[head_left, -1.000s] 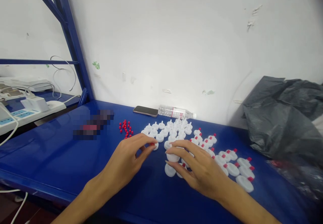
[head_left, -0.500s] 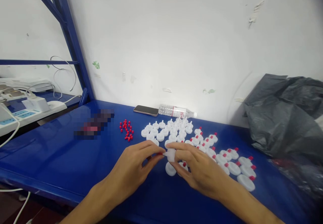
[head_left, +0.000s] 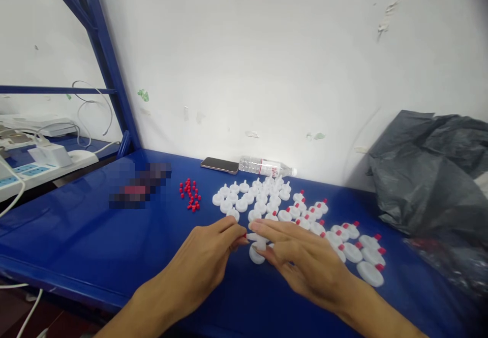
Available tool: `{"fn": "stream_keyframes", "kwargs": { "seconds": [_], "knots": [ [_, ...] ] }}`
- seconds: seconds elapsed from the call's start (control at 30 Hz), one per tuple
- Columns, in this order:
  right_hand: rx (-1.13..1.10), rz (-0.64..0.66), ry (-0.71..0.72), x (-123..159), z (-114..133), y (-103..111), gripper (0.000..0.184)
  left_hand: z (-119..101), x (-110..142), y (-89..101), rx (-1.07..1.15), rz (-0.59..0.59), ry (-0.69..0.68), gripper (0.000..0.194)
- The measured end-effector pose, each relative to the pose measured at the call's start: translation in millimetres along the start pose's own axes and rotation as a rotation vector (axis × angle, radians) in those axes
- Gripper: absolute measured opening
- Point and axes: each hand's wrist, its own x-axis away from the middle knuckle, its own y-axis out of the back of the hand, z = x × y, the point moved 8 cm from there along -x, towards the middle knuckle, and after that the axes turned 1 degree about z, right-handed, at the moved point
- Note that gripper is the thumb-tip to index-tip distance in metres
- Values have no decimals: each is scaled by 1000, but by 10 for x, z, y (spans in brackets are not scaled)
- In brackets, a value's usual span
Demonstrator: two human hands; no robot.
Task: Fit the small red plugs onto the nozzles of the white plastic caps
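Left hand (head_left: 206, 251) pinches a red cap (head_left: 245, 236), right hand (head_left: 307, 257) grips a spouted white piece (head_left: 261, 242); best keep both squarely aligned.

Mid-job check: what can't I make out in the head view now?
In the head view:
Red cap: mostly hidden by the left hand; its seating on the spout is unclear.
White piece: partly covered by the right hand.
Dark item: blurred into blocks.
Bottle label: too small to read.
Grey bag: cut off by the right edge.
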Motion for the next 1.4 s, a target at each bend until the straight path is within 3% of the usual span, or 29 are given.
{"fn": "stream_keyframes", "kwargs": {
  "seconds": [0.17,0.3,0.37,0.53,0.67,0.8,0.97,1.2,1.4],
  "knots": [
    [80,-5,70,-99,101,47,29,-61,-23,61,25,-13,19,41],
    [190,-9,11,-184,-11,150,39,65,-60,159,65,9,84,32],
    [253,-29,-76,-178,-178,267,39,261,-54,243,38,53,189,28],
    [417,-32,-267,-38,-720,598,16,842,53,409,-280,245,427,30],
    [522,63,-448,115,-1188,755,11,1098,107,424,-398,321,533,31],
    [584,179,-640,325,-1592,833,14,1154,92,392,-370,326,584,29],
    [656,247,-758,535,-1852,897,16,1161,90,348,-379,362,610,21],
    [748,275,-1014,612,-1887,1078,11,1167,79,307,-414,439,664,23],
    [775,283,-1163,676,-1899,1169,14,1138,73,288,-397,440,632,28]
  ]
}}
